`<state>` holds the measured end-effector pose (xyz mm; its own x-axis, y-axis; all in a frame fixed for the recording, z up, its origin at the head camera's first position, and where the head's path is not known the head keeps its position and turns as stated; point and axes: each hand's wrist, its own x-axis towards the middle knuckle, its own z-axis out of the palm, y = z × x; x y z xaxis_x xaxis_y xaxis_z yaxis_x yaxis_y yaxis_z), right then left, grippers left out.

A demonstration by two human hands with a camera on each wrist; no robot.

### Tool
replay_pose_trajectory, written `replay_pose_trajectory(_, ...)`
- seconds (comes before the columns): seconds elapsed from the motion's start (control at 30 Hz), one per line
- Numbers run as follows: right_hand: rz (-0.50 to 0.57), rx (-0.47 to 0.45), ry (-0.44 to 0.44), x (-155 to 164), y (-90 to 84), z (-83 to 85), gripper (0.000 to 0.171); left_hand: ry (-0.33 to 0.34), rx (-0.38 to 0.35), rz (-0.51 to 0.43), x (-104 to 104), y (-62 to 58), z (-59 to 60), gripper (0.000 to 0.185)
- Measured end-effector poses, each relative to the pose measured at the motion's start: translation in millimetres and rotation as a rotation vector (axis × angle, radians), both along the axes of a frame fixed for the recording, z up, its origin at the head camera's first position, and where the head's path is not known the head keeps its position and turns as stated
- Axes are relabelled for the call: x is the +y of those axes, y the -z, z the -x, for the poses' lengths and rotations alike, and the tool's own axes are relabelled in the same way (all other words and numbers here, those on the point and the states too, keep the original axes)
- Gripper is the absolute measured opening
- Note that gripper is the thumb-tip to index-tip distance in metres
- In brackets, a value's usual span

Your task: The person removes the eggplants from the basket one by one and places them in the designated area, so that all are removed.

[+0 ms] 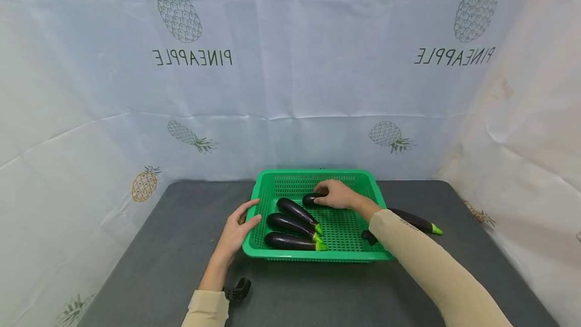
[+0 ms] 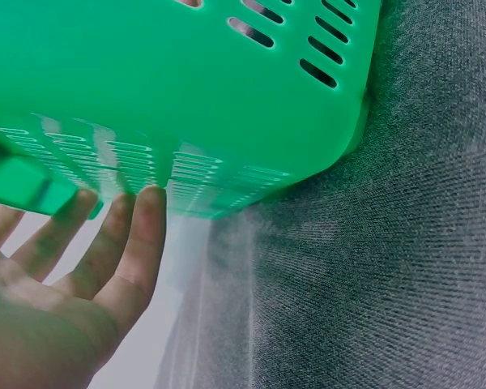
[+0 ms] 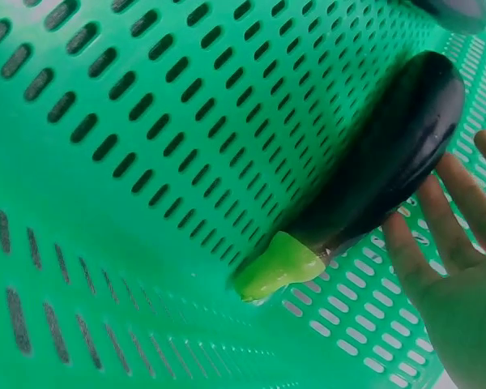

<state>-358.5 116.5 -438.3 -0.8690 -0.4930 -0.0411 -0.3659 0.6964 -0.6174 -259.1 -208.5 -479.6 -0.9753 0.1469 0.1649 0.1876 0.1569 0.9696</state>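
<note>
My right hand (image 1: 338, 195) is inside the green plastic basket (image 1: 313, 255), at an eggplant (image 1: 308, 199) lying along the back. In the right wrist view this eggplant (image 3: 381, 162) rests on the slotted bottom, its green cap (image 3: 279, 267) towards a corner. The extended fingers (image 3: 449, 215) have their tips against its side. Three other dark purple eggplants (image 1: 290, 240) lie side by side in the basket's left half, caps pointing right. My left hand (image 1: 233, 231) is at the basket's left side, its fingers (image 2: 142, 235) fairly straight, with tips right at the outer wall.
Another eggplant (image 1: 417, 221) lies on the dark grey table (image 1: 150, 266) right of the basket, partly hidden by my right sleeve (image 1: 422, 256). A black wrist device (image 1: 238, 289) sits at my left wrist. Pineapple-printed cloth (image 1: 290, 90) hangs behind the table.
</note>
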Motion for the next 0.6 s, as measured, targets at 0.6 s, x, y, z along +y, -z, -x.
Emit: replay_pose_trajectory(0.6, 0.046, -0.046, 0.013, 1.1, 7.5, 3.8, 0.036, 0.001, -0.016, -0.003, -0.3, -0.6, 0.6, 0.052)
